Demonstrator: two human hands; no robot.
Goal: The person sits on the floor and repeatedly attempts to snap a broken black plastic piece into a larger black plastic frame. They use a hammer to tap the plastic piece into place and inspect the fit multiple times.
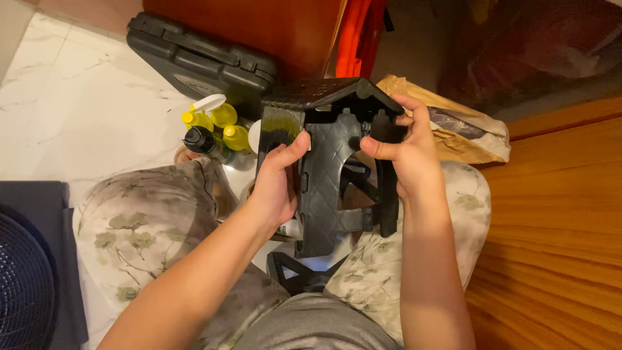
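Observation:
I hold a black plastic folding step stool upright above my lap, partly folded, its patterned panels facing me. My left hand grips its left side, thumb pressed on the middle panel. My right hand grips the right leg near the top, fingers curled over the edge and thumb on the inner face. A second black plastic piece lies on the floor between my knees.
Yellow spray bottles and a dark-capped bottle stand on the white marble floor behind the stool. A black hard case leans at the back. A brown paper bag lies right, beside wooden boards. A dark fan sits at left.

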